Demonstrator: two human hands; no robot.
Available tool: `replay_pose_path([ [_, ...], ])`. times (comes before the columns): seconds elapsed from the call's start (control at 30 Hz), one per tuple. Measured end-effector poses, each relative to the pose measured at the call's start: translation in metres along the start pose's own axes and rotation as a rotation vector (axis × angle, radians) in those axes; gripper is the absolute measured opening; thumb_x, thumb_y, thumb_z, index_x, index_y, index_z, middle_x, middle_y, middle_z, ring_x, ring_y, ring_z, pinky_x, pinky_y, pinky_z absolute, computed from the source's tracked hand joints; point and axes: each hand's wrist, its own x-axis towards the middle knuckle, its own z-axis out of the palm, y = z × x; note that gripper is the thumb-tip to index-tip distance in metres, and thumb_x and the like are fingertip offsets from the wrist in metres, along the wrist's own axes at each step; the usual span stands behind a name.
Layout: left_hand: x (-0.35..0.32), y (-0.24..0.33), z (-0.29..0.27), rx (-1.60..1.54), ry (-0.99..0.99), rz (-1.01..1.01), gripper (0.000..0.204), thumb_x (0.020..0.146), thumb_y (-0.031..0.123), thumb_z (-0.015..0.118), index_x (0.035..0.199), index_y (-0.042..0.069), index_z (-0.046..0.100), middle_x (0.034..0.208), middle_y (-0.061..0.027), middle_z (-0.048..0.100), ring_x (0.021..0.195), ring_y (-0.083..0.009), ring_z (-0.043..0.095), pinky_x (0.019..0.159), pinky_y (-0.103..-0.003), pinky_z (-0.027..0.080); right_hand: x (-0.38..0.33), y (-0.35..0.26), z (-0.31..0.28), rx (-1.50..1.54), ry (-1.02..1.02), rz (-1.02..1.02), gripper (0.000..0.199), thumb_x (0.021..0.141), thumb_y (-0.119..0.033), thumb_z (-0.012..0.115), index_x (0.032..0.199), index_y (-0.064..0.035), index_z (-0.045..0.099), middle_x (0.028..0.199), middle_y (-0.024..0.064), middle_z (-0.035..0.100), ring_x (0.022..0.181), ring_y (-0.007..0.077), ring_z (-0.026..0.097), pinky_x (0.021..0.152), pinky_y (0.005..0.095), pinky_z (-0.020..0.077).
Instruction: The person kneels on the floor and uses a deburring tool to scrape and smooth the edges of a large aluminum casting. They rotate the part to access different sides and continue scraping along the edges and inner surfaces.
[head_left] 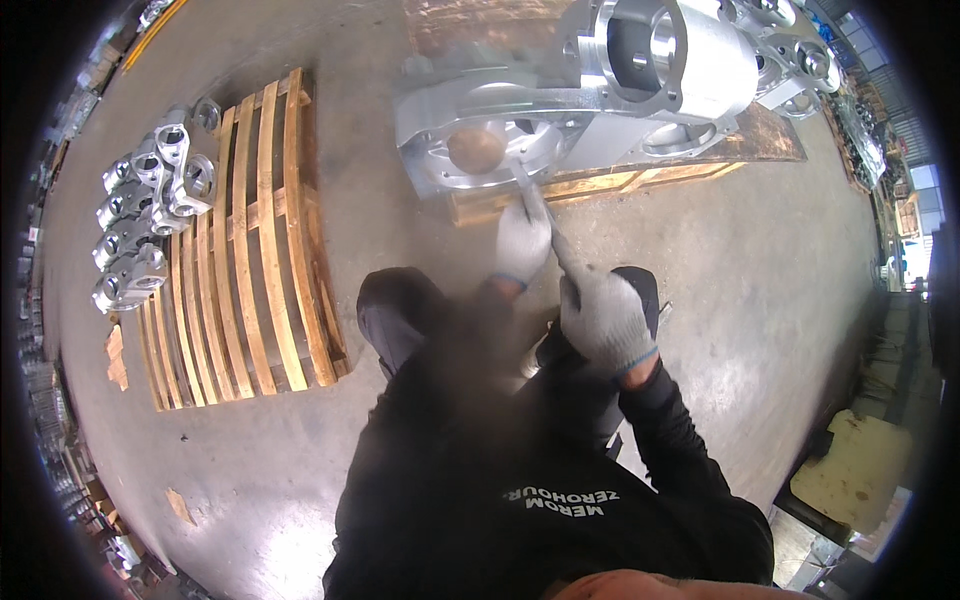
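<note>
In the head view, much sat behind blur. The tool (545, 225), a thin grey rod, ran from the right hand (606, 322) up past the left hand (523, 238) to the casting (500, 140); its tip was smeared, and it probably touched the casting's rim near the brown round patch (476, 149), though contact could not be made out. The right hand, gloved in grey, had its fingers wrapped tight around the tool's lower end. The left hand, also gloved, lay along the tool higher up, fingers narrowed about it, but the grip itself was hidden under the glove's back. The person's dark torso and knees blocked the floor just below both hands.

The casting, pale metal with a wide round opening, lay on a low wooden board (600, 185) on the concrete floor (740, 260). A taller housing (660, 55) stood just behind it, cut off by the top edge. To the left, well apart, a slatted pallet (250, 250) carried a row of small metal parts (150, 215) along its far side. A pale yellow block (860, 470) sat at the right rim, too warped to identify.
</note>
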Motion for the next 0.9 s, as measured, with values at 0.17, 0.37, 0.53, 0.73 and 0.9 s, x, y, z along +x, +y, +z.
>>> replay_pose_path([
  [0.17,0.038,-0.038,0.01,-0.236,-0.191,0.263,0.075,0.114,0.055,0.027,0.097,-0.007,0.065,0.077,-0.0275,0.065,0.077,-0.0485,0.064,0.075,-0.054,0.05,0.01,-0.001,-0.003,-0.087,0.058,-0.029,0.059,0.097,-0.013,0.059,0.156,-0.0139,0.05,0.091,0.0247,0.071,0.083,0.0427,0.071,0.074,0.0527,0.0561],
  [0.37,0.047,-0.045,0.022,-0.459,-0.222,0.285,0.07,0.113,0.056,0.034,0.093,-0.004,0.064,0.074,-0.0119,0.065,0.068,-0.0256,0.064,0.065,-0.043,0.05,0.016,-0.009,-0.006,-0.049,0.066,-0.056,0.056,0.097,-0.015,0.062,0.152,-0.0086,0.053,0.097,0.0263,0.072,0.089,0.0449,0.071,0.079,0.0551,0.0553],
  [0.53,0.046,-0.045,0.034,-0.548,-0.078,0.441,0.059,0.112,0.052,0.042,0.096,0.001,0.066,0.076,-0.0082,0.065,0.065,-0.0192,0.062,0.058,-0.038,0.049,0.016,-0.007,-0.011,-0.168,0.051,0.002,0.056,0.097,-0.013,0.063,0.151,-0.0018,0.051,0.102,0.0292,0.072,0.094,0.0461,0.07,0.08,0.0562,0.0548],
  [0.73,0.047,-0.052,0.027,-0.673,-0.037,0.278,0.047,0.109,0.047,0.048,0.102,0.005,0.066,0.078,-0.0062,0.065,0.063,-0.0177,0.061,0.055,-0.034,0.047,0.014,0.008,-0.013,0.261,0.045,0.014,0.066,0.097,-0.015,0.067,0.157,-0.0034,0.044,0.106,0.0175,0.072,0.089,0.0313,0.075,0.069,0.0429,0.0585],
  [0.9,0.038,-0.053,0.002,-0.574,-0.195,0.049,0.02,0.1,0.01,0.053,0.117,0.001,0.057,0.092,-0.0204,0.066,0.083,-0.0425,0.066,0.075,-0.051,0.053,0.022,0.019,-0.027,0.803,-0.279,0.264,0.067,0.094,-0.008,0.069,0.157,-0.0071,0.047,0.111,0.0124,0.071,0.094,0.0226,0.076,0.075,0.0341,0.0604],
])
